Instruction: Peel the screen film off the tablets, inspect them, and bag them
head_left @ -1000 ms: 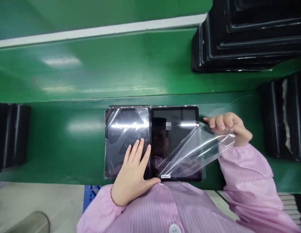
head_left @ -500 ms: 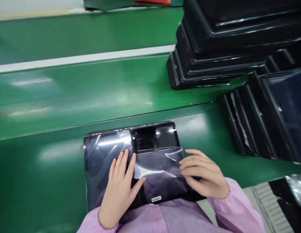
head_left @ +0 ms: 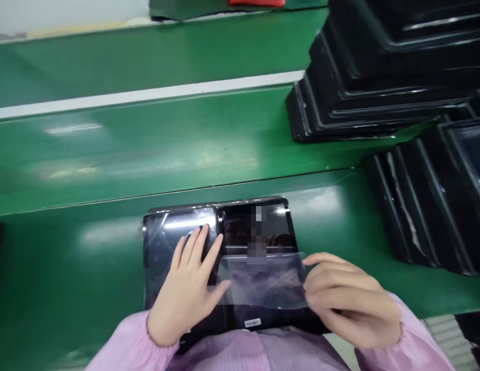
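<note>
Grip: right hand (head_left: 348, 301) curled round the right edge of the clear film (head_left: 259, 281), which lies across the right tablet (head_left: 259, 226) at the near edge of the table (head_left: 108, 247). Left hand (head_left: 185, 288) flat, fingers spread, pressing the left tablet (head_left: 166, 242).
Film: judged very light, limp, clingy, easily creased; best taken at an edge or corner.
Tablets: stiff, glossy, likely scratch-prone.
Hidden: right fingertips beneath the film; near tablet edges behind the pink garment (head_left: 270, 350); label (head_left: 252, 323) unreadable.

A factory assembly line: green conveyor belt (head_left: 147, 144), stacked black trays (head_left: 379, 77), pink workwear sleeve (head_left: 417, 345)
</note>
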Tool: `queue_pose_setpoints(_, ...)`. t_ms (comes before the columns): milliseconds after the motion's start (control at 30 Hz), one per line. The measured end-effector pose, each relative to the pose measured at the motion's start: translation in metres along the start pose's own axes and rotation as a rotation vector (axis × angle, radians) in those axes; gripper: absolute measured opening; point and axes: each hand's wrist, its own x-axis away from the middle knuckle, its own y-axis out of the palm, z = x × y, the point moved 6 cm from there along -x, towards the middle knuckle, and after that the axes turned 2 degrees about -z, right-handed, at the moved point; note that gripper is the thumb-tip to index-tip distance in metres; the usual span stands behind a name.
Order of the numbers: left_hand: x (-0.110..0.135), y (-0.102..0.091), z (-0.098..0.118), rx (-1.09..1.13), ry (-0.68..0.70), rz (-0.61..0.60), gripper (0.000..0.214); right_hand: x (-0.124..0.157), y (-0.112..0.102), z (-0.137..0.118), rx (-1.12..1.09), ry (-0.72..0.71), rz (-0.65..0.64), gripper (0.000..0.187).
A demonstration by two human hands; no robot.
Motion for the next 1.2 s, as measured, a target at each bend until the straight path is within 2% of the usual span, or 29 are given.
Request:
queue_pose_setpoints(100,-0.016,-0.011,-0.013,0.007,0.045,-0.012,0.068,0.004,-0.001,0.017,0.009,0.071,0.026,0.039)
queue_pose_setpoints(233,-0.034,-0.017,-0.025,0.051,0.067,-0.015,0.067,0.007,0.015,0.031,-0.029,0.117,-0.016,0.036)
queue_pose_setpoints(400,-0.047,-0.016,-0.033,0.091,0.06,-0.004,0.068,0.003,0.033,0.043,-0.054,0.156,-0.061,0.03)
queue_pose_setpoints(533,-0.057,-0.011,-0.038,0.144,0.057,0.019,0.071,0.0,0.036,0.047,-0.04,0.158,-0.067,0.029)
queue_pose_setpoints(667,-0.065,-0.005,-0.052,0.225,-0.002,0.081,0.071,-0.002,0.036,0.049,-0.04,0.166,-0.101,0.027)
queue_pose_setpoints(767,-0.065,-0.004,-0.063,0.302,-0.029,0.088,0.068,-0.004,0.033,0.044,-0.039,0.17,-0.133,0.026)
queue_pose_setpoints(867,-0.062,-0.004,-0.063,0.308,0.047,-0.04,0.074,-0.009,0.025,0.034,-0.038,0.154,-0.14,0.026)
queue_pose_setpoints(1000,-0.058,-0.001,-0.056,0.245,0.17,-0.167,0.088,-0.027,-0.003,0.029,0.036,0.208,-0.046,0.024)
queue_pose_setpoints(1100,-0.064,0.001,-0.05,0.219,0.164,-0.141,0.093,-0.051,-0.022,0.037,0.178,0.307,0.002,0.021)
queue_pose_setpoints(1200,-0.073,0.006,-0.048,0.217,0.06,-0.101,0.079,-0.078,-0.02,0.059,0.225,0.387,-0.026,0.016)
